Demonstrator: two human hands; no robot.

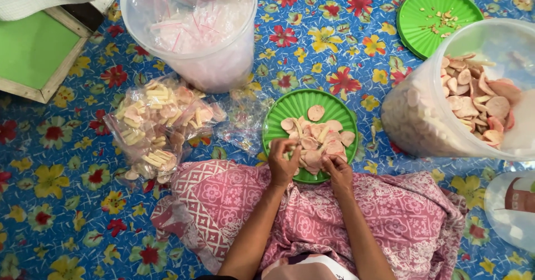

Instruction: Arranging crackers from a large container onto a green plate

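Note:
A green ribbed plate [301, 103] lies on the floral mat in front of my lap, piled with pale pink and cream crackers [323, 138]. My left hand [282, 160] is curled at the plate's near left edge, fingers closed on a few cracker pieces. My right hand [337, 170] rests on the near side of the pile, fingers bent down onto the crackers. What it grips is hidden under the fingers.
Filled clear packets of crackers [156, 127] lie heaped to the left. A clear tub of empty plastic bags [192, 26] stands behind them. A big tub of crackers [468, 99] stands at right, a second green plate [432, 15] with crumbs behind it. A green wooden-framed board [33, 51] sits far left.

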